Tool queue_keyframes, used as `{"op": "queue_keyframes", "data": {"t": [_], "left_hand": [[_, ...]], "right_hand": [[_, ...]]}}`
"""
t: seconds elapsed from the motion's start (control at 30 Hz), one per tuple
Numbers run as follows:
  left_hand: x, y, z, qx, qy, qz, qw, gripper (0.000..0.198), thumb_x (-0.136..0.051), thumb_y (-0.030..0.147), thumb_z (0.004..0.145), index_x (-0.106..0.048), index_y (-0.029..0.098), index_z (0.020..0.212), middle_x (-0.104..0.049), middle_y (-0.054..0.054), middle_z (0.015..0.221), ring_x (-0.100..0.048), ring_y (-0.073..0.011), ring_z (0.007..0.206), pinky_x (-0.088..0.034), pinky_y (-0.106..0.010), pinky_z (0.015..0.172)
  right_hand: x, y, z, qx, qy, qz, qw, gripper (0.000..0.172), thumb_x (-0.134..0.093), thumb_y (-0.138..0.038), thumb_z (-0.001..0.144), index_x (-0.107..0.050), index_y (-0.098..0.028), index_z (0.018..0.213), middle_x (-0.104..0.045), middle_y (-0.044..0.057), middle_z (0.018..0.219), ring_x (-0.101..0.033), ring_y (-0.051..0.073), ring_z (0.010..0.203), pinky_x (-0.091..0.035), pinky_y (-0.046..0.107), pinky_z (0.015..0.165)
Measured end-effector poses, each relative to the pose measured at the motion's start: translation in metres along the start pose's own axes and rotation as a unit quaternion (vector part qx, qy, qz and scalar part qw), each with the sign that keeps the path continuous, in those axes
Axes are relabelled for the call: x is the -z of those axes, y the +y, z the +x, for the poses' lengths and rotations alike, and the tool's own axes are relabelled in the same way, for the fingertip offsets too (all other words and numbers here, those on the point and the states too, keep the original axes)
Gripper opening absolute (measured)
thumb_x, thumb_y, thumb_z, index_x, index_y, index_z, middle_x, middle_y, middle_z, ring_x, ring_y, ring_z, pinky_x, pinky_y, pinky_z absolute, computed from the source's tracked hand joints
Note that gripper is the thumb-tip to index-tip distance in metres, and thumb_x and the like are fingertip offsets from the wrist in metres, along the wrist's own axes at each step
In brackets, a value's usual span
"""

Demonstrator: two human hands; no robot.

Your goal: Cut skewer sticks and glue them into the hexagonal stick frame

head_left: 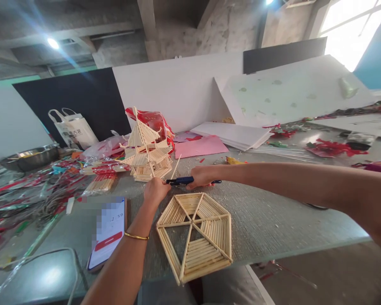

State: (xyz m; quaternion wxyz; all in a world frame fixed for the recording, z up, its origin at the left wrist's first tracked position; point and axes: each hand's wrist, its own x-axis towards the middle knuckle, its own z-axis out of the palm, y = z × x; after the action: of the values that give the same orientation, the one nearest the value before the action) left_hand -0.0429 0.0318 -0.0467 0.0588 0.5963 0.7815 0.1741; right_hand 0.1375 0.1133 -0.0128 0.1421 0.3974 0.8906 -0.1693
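My right hand [203, 176] is wrapped round dark blue cutting pliers [183, 181], whose jaws point left toward my left hand [155, 191]. The left fingers are pinched at the lower end of a thin wooden stick [176, 166], right at the pliers' tip. Just in front of both hands lies a flat polygonal frame [206, 219] made of wooden sticks. Spokes divide it; most sections are filled with rows of sticks, while the left front one is largely open. Behind my left hand stands a tiered stick pagoda [147, 148] with a pointed roof.
A phone [109, 237] lies left of my forearm. Bundled sticks [100, 183], tangled wrappers and a metal bowl [31, 156] crowd the left side. Pink sheets [200, 147] and white boards [233, 133] lie behind. The table's front edge runs close to the frame.
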Motion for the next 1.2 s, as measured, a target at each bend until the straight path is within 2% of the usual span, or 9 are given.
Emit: {"op": "queue_keyframes", "data": {"t": [0.13,0.3,0.53,0.77,1.07,1.2], "left_hand": [[0.0,-0.001,0.001,0.001,0.001,0.003,1.0,0.023,-0.05,0.033,0.07,-0.07,0.021,0.069,-0.068,-0.007,0.068,-0.064,-0.0208,0.071,-0.039,-0.025,0.056],[0.001,-0.003,0.004,0.006,-0.005,0.01,1.0,0.024,-0.051,0.035,0.069,-0.07,0.021,0.072,-0.068,-0.006,0.067,-0.063,-0.0202,0.071,-0.039,-0.025,0.056],[0.01,-0.001,0.002,0.013,-0.022,0.032,0.999,0.023,-0.054,0.034,0.067,-0.071,0.018,0.07,-0.068,-0.007,0.068,-0.063,-0.0206,0.073,-0.039,-0.024,0.055],[0.017,0.005,-0.004,0.015,-0.03,0.053,0.998,0.029,-0.054,0.034,0.067,-0.07,0.014,0.081,-0.069,-0.012,0.078,-0.063,-0.0244,0.08,-0.038,-0.026,0.055],[0.016,0.004,-0.005,0.016,-0.035,0.055,0.998,0.028,-0.054,0.034,0.067,-0.07,0.016,0.082,-0.069,-0.012,0.079,-0.064,-0.0238,0.082,-0.038,-0.025,0.055],[0.015,0.004,-0.005,0.011,-0.027,0.052,0.998,0.028,-0.054,0.034,0.068,-0.07,0.015,0.081,-0.069,-0.012,0.078,-0.064,-0.0234,0.08,-0.038,-0.025,0.056]], "right_hand": [[-0.002,0.0,0.005,0.004,0.008,-0.017,1.0,0.055,-0.048,-0.066,0.067,-0.052,-0.013,0.053,-0.051,0.002,0.047,-0.049,0.013,0.041,-0.038,0.026,0.042],[0.002,-0.004,0.003,0.008,0.001,-0.004,1.0,0.049,-0.05,-0.061,0.067,-0.054,-0.013,0.057,-0.052,0.002,0.049,-0.05,0.014,0.041,-0.039,0.026,0.042],[0.002,-0.006,0.004,0.012,-0.01,0.01,1.0,0.047,-0.052,-0.059,0.068,-0.054,-0.013,0.058,-0.052,0.002,0.052,-0.05,0.013,0.043,-0.041,0.027,0.044],[0.0,-0.004,0.008,0.001,-0.01,0.01,1.0,0.051,-0.053,-0.065,0.065,-0.052,-0.014,0.056,-0.051,0.002,0.05,-0.05,0.014,0.044,-0.04,0.027,0.043],[-0.002,-0.008,0.004,-0.004,0.009,-0.001,1.0,0.05,-0.052,-0.063,0.066,-0.051,-0.014,0.053,-0.05,0.002,0.049,-0.05,0.015,0.042,-0.039,0.028,0.044],[-0.002,-0.006,0.006,0.006,-0.002,0.01,1.0,0.051,-0.052,-0.064,0.065,-0.048,-0.015,0.052,-0.048,0.001,0.047,-0.048,0.014,0.041,-0.04,0.028,0.043]]}}
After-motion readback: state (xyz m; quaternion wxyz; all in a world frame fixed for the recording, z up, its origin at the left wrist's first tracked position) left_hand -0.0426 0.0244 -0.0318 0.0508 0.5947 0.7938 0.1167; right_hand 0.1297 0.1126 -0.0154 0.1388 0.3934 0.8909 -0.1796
